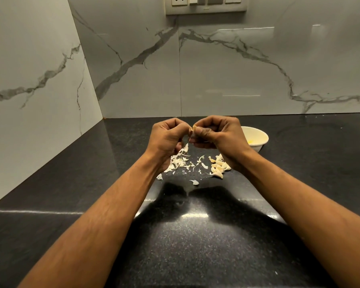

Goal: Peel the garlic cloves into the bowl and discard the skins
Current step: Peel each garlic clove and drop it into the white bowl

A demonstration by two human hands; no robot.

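While both hands (192, 134) pinch a clove (194, 128), bowl (258, 140) right, skins (180, 162) below.

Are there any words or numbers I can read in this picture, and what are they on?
None can be read.
Switch plate on the wall: a tiny dark mark near its lower edge, too small to read.
Bowl, counter and wall tiles: no writing shows.

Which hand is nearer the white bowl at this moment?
Right. The right hand is raised just left of the bowl, overlapping its rim in this view. The left hand is farther left, beyond the right one, both pinching a garlic clove.
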